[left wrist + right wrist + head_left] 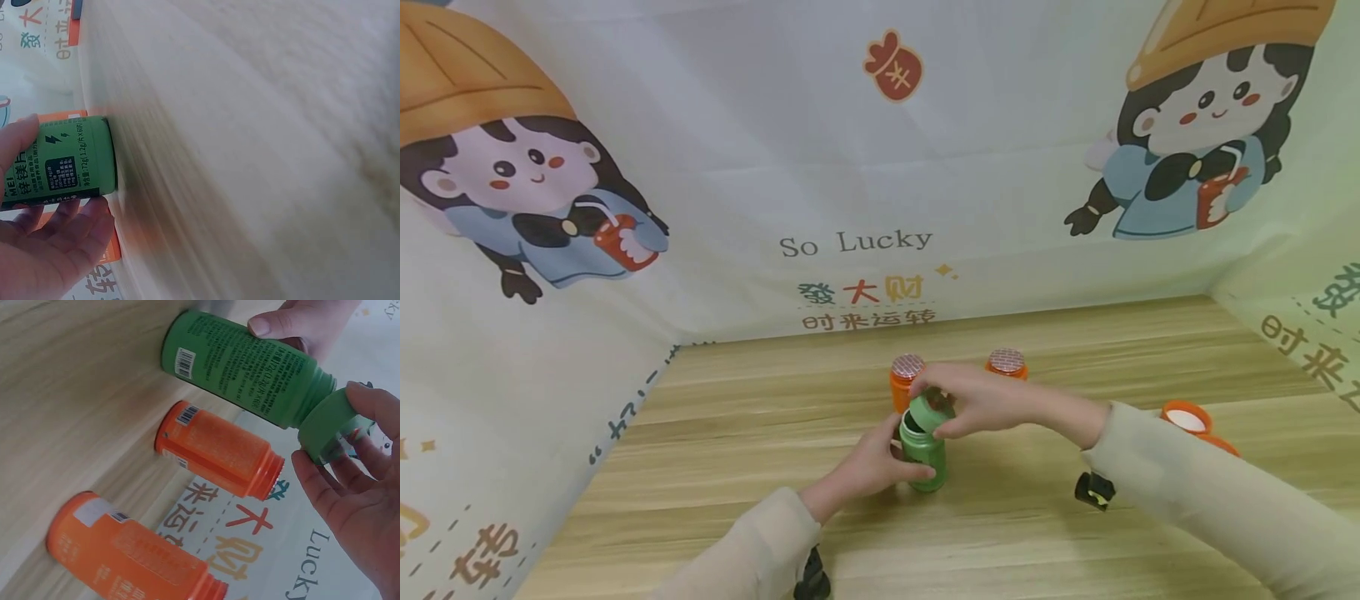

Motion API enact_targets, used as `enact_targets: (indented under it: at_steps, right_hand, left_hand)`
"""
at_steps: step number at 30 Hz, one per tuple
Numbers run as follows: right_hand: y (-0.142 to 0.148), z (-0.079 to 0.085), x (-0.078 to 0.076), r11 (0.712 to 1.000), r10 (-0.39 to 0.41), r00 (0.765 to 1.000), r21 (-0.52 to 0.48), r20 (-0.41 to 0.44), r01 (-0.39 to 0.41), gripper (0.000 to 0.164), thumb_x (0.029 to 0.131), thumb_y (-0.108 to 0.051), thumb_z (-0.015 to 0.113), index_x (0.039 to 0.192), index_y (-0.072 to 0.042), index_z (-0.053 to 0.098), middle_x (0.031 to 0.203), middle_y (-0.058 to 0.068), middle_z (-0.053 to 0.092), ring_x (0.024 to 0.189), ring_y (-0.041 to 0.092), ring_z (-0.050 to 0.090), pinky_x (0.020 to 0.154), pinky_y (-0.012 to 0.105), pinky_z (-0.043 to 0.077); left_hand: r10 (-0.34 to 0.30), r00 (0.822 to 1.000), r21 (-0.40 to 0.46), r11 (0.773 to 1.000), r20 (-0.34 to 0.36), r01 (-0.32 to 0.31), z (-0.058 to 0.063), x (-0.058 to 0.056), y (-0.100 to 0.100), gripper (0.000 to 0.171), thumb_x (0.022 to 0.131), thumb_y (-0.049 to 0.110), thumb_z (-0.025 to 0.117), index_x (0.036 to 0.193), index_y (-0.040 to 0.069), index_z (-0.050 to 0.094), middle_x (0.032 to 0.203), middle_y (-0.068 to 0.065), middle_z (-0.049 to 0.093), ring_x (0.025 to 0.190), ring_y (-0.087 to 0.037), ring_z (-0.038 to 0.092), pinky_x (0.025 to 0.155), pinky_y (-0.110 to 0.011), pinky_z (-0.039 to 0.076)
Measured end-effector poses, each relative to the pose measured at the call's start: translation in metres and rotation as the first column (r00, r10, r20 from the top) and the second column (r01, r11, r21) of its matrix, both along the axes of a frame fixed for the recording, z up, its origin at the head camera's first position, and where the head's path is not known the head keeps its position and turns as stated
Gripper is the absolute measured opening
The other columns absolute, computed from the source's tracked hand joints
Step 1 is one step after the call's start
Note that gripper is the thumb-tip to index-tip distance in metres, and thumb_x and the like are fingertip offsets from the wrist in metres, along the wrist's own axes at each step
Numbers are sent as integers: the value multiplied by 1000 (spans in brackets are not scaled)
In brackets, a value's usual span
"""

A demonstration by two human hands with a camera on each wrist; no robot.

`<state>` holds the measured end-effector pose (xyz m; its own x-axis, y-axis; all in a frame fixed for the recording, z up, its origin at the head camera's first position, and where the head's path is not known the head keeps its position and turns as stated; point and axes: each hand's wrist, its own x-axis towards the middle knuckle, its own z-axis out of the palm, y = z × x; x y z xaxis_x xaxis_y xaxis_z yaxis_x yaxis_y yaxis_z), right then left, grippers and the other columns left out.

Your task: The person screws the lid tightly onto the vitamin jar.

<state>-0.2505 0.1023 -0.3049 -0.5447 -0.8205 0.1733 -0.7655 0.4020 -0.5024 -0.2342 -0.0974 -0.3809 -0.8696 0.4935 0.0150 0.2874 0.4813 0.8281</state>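
A green bottle (923,460) stands upright on the wooden table, its dark mouth partly showing. My left hand (876,458) grips its body, thumb across the front and fingers behind. Above the mouth, my right hand (966,398) pinches the green screw cap (931,413), which is tilted at the neck. In the right wrist view the cap (325,425) is held by its rim between thumb and fingers, against the threaded neck. Two orange bottles stand behind: one orange bottle (904,385) close to the green one, another orange bottle (1006,363) partly behind my right hand.
Two orange caps lie to the right; one cap (1186,417) shows its white inside, and the other cap (1225,446) is partly hidden by my right sleeve. A printed cloth wall (737,192) encloses the wooden table (715,417) at the back and sides.
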Motion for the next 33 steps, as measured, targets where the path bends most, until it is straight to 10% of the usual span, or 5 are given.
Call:
enact_targets:
  at_steps: [6,18,27,33]
  right_hand:
    - [-6,8,-2,989,119,980,108,-157,-103,40,78,-6,67,117,-2,58,113,8,51,100,18,47,85,30,43]
    - [-17,15,-5,950,219,964,259,-148,-175,42,79,-1,64,121,-4,57,121,9,53,110,23,49,90,29,42]
    - [-20,11,-6,947,195,960,294,-201,-131,37,81,-11,67,116,-3,59,110,5,56,97,15,50,81,24,43]
    - [-25,8,-1,949,49,966,314,-253,34,34,80,-25,69,106,-4,61,91,-1,51,79,10,46,68,20,41]
  left_hand:
    - [-43,999,1,999,20,43,0,-2,-2,65,76,15,74,130,4,40,114,-10,56,94,-21,54,77,-29,46]
    - [-60,998,17,998,19,59,2,-1,-2,64,77,13,73,130,2,38,115,-13,54,96,-21,55,79,-31,48]
    - [-69,998,33,997,4,69,2,0,-2,63,78,13,72,130,2,39,117,-11,53,99,-21,55,81,-31,47]
    - [-90,996,53,995,-7,90,1,0,-2,58,78,11,72,128,4,42,118,-9,54,101,-20,54,80,-28,46]
